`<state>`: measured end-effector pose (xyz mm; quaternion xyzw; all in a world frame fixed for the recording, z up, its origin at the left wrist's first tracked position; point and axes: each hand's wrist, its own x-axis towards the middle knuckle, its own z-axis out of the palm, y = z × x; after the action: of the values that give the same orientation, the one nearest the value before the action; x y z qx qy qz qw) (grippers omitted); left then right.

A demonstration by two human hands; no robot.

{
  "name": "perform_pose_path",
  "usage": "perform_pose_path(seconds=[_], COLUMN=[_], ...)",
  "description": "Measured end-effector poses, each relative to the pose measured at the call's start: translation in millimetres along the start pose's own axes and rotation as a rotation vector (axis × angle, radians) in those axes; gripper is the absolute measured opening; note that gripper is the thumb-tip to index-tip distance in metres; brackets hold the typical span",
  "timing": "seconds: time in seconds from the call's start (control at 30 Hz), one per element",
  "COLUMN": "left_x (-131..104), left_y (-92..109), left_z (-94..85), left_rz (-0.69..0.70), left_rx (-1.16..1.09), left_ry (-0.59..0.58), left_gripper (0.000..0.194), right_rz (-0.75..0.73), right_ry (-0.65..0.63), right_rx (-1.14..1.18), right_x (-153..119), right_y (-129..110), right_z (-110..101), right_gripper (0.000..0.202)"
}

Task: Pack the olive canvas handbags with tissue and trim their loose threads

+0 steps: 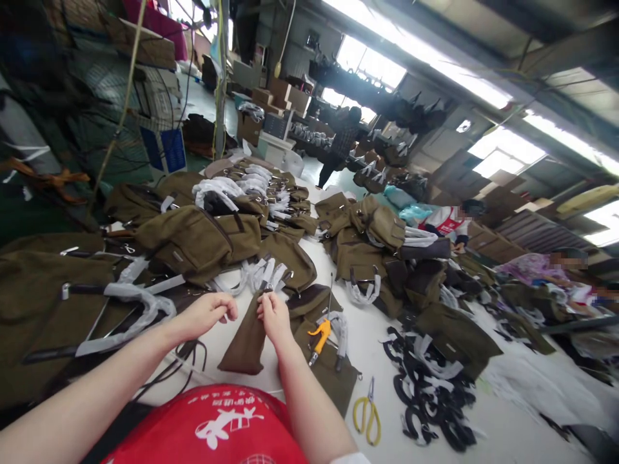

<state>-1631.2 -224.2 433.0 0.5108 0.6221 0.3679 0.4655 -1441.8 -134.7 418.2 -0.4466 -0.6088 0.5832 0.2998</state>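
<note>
The olive-brown cloth piece point(244, 341) stands on the white table point(387, 425) right in front of you, narrow at the top and flaring to a wide lower edge. Your right hand point(275, 319) pinches its upper end between thumb and fingers; your left hand point(210, 314) is half open, fingers loosely curled, just beside it and apart from the cloth. Bare tabletop runs below your left hand, broken by dark cords point(196, 354), and a wider bare patch lies to the right, past the yellow-handled scissors point(371, 401). Near your right wrist, an orange air gun point(321, 332) with a thin metal nozzle lies on flat olive fabric point(333, 380). Matte, soft-sided olive bags point(186, 241) crowd the far left, their curved handles point(140, 293) sleeved in crinkled whitish wrap. Beyond the scissors sits a tangled heap of glossy black loops point(428, 393). Your red apron point(280, 435) bears a white cartoon figure and small white characters, too distorted to read.
</note>
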Motion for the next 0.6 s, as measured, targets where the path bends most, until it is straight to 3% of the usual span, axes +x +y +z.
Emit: perform_pose_path(seconds=[0.17,0.3,0.37,0.47,0.53,0.6], left_x=[12.7,20.2,20.3,15.5,12.9,13.5], left_y=[-26.9,-31.0,-28.0,-29.2,-37.8,-50.4], left_z=[37.2,58.1,56.6,45.4,38.9,38.2], left_rz=[0.027,0.075,0.087,0.134,0.145,0.190], left_rx=[0.112,0.208,0.250,0.305,0.374,0.435], left_ry=[0.118,0.149,0.131,0.007,-0.038,0.000], left_gripper=[0.074,0.053,0.041,0.031,0.034,0.035], right_rz=[0.139,0.184,0.155,0.078,0.032,0.009], right_ry=[-0.040,-0.026,0.051,0.124,0.099,0.018], right_rx=[0.085,0.081,0.051,-0.016,-0.102,-0.277], right_x=[30.2,32.2,32.4,24.7,10.2,-9.7], right_y=[31.5,42.3,41.0,30.2,20.2,11.5], right_z=[-3.1,-5.1,-8.1,-16.4,-20.5,-20.1], right_gripper=[0.041,0.045,0.041,0.026,0.020,0.022])
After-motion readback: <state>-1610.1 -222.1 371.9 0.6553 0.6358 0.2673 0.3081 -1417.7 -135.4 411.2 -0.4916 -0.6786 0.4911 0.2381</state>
